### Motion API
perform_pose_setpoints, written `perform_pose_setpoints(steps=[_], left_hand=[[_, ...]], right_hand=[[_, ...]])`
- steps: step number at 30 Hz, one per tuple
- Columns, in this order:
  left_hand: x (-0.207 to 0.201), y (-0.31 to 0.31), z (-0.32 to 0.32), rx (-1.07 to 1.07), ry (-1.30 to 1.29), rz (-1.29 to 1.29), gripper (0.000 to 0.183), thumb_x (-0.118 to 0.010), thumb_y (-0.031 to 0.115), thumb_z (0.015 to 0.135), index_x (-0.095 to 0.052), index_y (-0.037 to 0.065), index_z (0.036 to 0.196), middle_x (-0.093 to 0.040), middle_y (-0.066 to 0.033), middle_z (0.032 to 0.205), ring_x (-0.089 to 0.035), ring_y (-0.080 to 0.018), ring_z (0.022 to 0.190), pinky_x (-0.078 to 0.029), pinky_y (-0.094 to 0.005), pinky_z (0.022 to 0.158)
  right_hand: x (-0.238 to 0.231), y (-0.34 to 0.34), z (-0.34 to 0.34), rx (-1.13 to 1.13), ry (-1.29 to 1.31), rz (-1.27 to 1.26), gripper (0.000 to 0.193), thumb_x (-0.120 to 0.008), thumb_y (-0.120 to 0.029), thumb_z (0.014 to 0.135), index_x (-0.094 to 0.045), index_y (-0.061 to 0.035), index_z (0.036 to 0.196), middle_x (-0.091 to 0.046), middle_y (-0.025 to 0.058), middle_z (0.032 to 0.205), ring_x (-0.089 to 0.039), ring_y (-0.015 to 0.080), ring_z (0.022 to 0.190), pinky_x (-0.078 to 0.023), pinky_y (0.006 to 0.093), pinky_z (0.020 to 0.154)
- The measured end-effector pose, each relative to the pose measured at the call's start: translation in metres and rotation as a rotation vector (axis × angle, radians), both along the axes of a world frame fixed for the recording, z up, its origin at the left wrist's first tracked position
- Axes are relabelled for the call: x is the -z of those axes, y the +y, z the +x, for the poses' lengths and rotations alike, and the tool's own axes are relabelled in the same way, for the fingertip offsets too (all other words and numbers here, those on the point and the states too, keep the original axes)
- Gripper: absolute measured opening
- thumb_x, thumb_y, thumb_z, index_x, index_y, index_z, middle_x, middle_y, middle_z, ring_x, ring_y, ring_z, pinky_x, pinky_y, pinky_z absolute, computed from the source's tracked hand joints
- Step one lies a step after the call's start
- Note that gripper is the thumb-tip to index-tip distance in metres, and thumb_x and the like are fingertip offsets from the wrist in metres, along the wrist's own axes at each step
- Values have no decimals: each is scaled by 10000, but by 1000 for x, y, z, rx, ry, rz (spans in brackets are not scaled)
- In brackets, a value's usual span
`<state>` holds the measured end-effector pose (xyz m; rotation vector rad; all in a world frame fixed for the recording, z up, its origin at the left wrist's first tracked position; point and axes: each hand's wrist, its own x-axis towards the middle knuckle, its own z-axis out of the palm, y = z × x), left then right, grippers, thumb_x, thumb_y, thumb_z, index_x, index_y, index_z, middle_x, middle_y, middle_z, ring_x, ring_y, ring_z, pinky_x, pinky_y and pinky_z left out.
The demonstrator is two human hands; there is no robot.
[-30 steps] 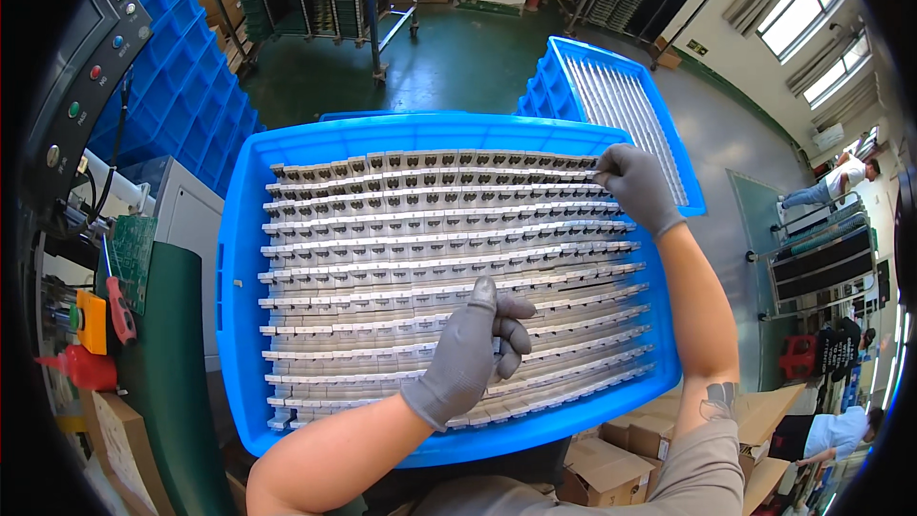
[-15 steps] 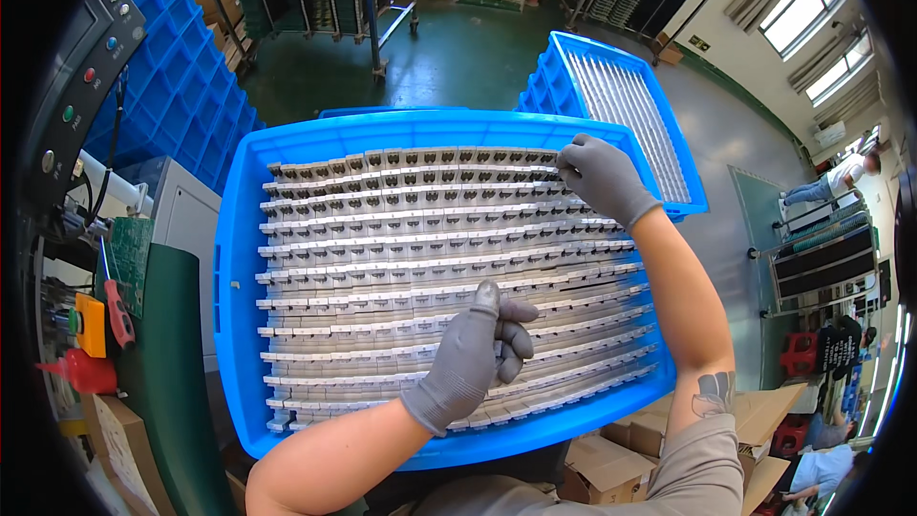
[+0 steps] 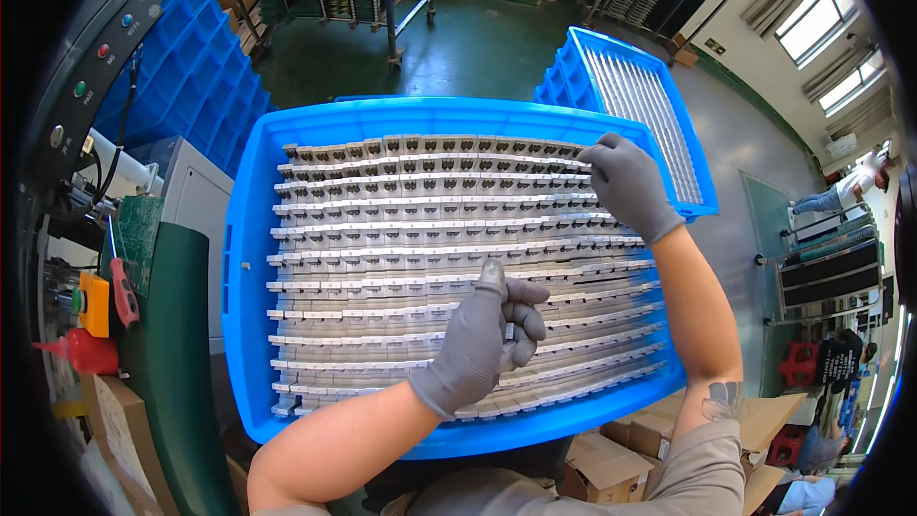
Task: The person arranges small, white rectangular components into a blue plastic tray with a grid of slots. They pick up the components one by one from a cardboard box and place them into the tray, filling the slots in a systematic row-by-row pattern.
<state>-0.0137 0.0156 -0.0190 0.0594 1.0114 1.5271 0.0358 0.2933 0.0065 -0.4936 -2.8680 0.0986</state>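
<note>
Bin (image 3: 250, 325): smooth, glossy plastic. Packed parts (image 3: 401, 231): matt, apparently plastic. Left glove (image 3: 470, 339) and right glove (image 3: 630, 189): matt, close-knit cloth. Floor (image 3: 487, 53): smooth, glossy. Carton (image 3: 600, 466): matt cardboard. Sleeve (image 3: 702, 466): soft, matt cloth.

Inside the front bin (image 3: 248, 306) the parts (image 3: 382, 231) lie in rows, with the left hand (image 3: 473, 344) over the nearer rows and the right hand (image 3: 630, 186) at the far right end. Behind this bin, to the right, stands a second bin (image 3: 568, 78); to the left is a screwdriver (image 3: 124, 293), its support not quite clear.
</note>
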Motion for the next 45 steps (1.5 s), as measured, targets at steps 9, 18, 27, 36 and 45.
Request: perform_pose_setpoints(steps=[9, 18, 27, 36, 45], left_hand=[[1, -1, 0, 1, 1, 44, 768, -201, 623, 1060, -563, -47, 1163, -603, -121, 751, -471, -134, 479, -326, -225, 393], [2, -1, 1, 22, 24, 55, 756, -190, 612, 1064, -570, -35, 1153, -603, -106, 738, -467, -118, 461, -343, -226, 394], [4, -1, 1, 23, 32, 45, 737, -210, 611, 1065, -590, -17, 1131, -614, -100, 727, -476, -112, 448, -357, -223, 393], [5, -2, 1, 24, 44, 56, 743, -215, 619, 1061, -592, -17, 1132, -616, -97, 731, -482, -107, 454, -361, -219, 397], [3, 0, 1, 32, 56, 45, 752, -202, 613, 1064, -584, -29, 1145, -610, -97, 732, -478, -109, 455, -359, -217, 398]], right_hand=[[19, 4, 4, 111, -8, -70, 228, -624, -22, 864, -767, -71, 1035, -682, 123, 1079, -661, 328, 1005, -537, 425, 898], [29, 2, 5, -70, 51, 71, 205, -653, -39, 811, -782, -98, 960, -701, 55, 1105, -628, 277, 1073, -490, 426, 955], [25, 3, 8, -88, 111, 31, 296, -614, 67, 782, -766, -56, 1004, -703, 101, 1109, -624, 313, 1074, -500, 421, 959], [26, 0, 10, -67, 87, 40, 332, -622, 52, 776, -773, -69, 1046, -702, 89, 1120, -613, 296, 1098, -482, 402, 982], [35, 2, 10, -44, 87, 27, 328, -630, 33, 776, -774, -76, 1049, -698, 81, 1123, -607, 296, 1090, -474, 409, 989]])
